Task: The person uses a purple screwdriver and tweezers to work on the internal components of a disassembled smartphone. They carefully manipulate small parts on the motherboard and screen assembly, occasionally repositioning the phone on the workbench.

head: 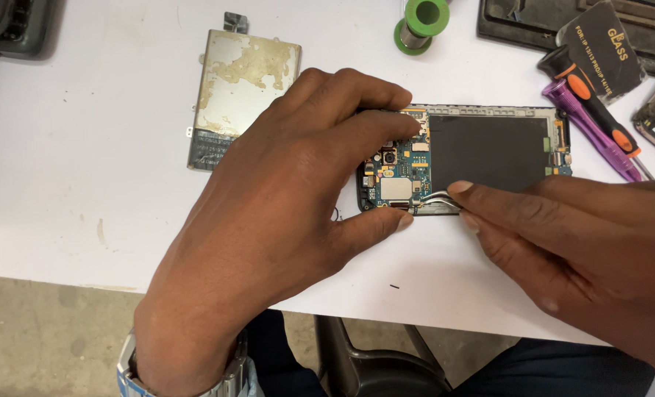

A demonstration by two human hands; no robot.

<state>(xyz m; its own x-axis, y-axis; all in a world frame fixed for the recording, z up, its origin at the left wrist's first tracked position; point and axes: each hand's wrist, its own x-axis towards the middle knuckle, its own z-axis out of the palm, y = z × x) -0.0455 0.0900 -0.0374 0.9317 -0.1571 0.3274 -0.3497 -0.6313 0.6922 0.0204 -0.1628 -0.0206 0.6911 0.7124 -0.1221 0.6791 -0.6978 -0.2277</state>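
- Phone [482, 147]: back off, lying flat mid-table [84, 147], board exposed at left end, dark empty bay at centre.
- Left hand [268, 220]: fingers spread wide, pinching phone's left end between thumb and fingertips. Loose grip risks frame sliding.
- Right hand [563, 235]: fingers narrow, closed on tweezers [436, 198].
- Tweezers: tips at board's lower edge. Slip risks scratched board or torn connector.

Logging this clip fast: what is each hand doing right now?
Left hand: gripping the opened phone by its edges.
Right hand: pinching tweezers at the phone's edge.
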